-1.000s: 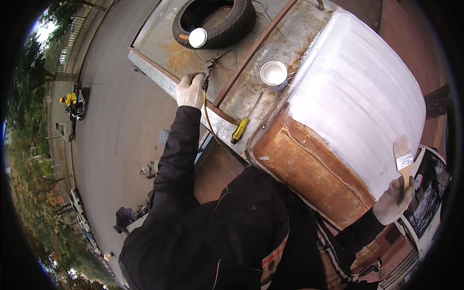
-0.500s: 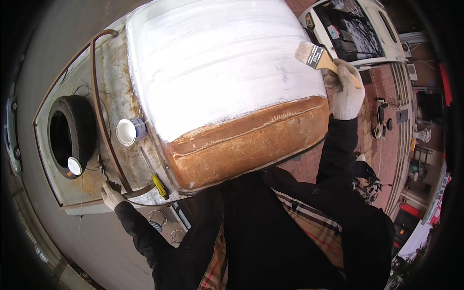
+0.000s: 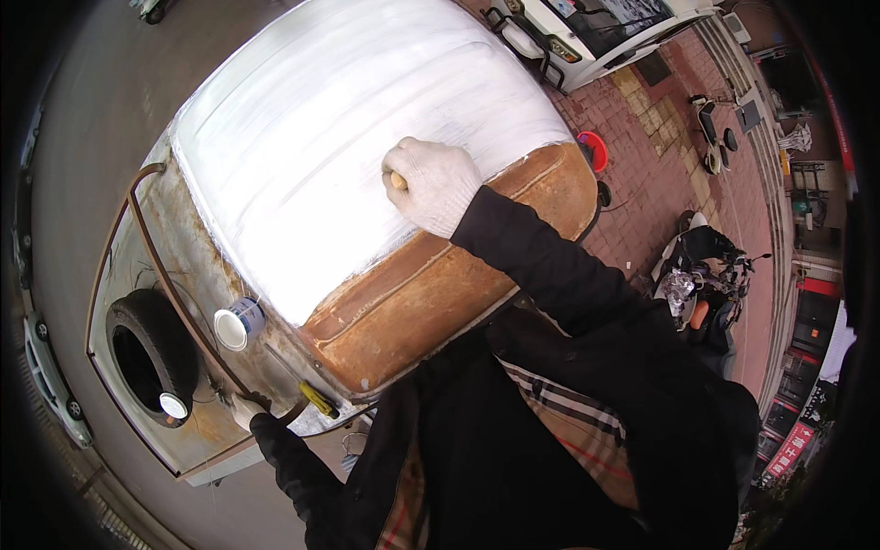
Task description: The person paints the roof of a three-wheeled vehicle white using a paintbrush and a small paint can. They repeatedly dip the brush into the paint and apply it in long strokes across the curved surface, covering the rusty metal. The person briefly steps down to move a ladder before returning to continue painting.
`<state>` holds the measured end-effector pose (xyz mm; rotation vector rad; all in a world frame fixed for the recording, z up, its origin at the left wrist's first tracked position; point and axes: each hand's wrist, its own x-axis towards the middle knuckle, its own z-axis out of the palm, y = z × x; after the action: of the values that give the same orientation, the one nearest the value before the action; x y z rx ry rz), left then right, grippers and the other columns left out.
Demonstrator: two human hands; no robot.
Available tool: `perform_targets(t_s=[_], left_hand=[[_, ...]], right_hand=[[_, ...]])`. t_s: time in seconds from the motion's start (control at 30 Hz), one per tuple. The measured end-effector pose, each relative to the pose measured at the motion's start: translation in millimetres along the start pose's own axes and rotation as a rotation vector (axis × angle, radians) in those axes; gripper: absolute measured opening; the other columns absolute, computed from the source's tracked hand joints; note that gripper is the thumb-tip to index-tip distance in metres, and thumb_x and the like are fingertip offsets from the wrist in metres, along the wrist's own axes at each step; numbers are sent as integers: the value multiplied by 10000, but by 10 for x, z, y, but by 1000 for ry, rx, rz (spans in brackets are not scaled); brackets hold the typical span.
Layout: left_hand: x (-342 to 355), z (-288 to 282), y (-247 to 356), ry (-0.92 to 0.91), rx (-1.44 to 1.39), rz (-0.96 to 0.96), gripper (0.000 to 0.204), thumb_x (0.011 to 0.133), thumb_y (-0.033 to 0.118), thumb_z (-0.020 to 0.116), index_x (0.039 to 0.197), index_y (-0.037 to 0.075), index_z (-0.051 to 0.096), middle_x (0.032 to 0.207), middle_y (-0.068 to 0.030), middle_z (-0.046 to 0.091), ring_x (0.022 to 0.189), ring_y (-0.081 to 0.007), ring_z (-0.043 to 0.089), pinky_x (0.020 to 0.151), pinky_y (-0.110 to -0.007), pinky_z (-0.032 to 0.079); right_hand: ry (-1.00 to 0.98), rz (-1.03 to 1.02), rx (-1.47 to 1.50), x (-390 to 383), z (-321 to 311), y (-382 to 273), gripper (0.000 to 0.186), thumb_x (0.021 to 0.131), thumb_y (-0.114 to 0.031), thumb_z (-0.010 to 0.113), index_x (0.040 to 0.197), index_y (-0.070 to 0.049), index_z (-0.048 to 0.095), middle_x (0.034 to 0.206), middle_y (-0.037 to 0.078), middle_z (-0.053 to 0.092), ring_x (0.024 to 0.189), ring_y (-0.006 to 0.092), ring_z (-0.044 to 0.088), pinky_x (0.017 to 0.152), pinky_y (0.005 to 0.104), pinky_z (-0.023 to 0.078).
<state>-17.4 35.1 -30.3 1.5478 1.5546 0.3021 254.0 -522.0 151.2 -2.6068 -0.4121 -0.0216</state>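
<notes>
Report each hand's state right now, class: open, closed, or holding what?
Left hand: too small and partly hidden to tell whether open, closed or holding anything.
Right hand: closed, holding a wooden handle.

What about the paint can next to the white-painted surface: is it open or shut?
Open: the paint can is uncovered at the top, showing its white inside. I cannot tell how full.
</notes>
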Motion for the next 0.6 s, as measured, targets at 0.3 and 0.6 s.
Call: perform_targets(t_s=[0.3, 0.6], left_hand=[[48, 6, -43, 16, -50, -11, 397, 1044, 437, 532, 937, 63, 612, 651, -93, 608, 484, -244, 595, 419, -373, 495], [-68, 28, 37, 13, -40, -41, 339, 1046, 400, 559, 1104, 73, 627, 679, -96, 630, 517, -234, 612, 439, -369, 503]], right_hand=[[-9, 437, 997, 288, -144, 657, 238, 976, -219, 686, 1050, -1, 742, 861, 70, 740, 701, 141, 668, 626, 287, 541], [508, 597, 36, 165, -1211, 2389, 322, 925, -376, 650, 1050, -102, 766, 972, 159, 770, 929, 331, 741, 863, 403, 564]])
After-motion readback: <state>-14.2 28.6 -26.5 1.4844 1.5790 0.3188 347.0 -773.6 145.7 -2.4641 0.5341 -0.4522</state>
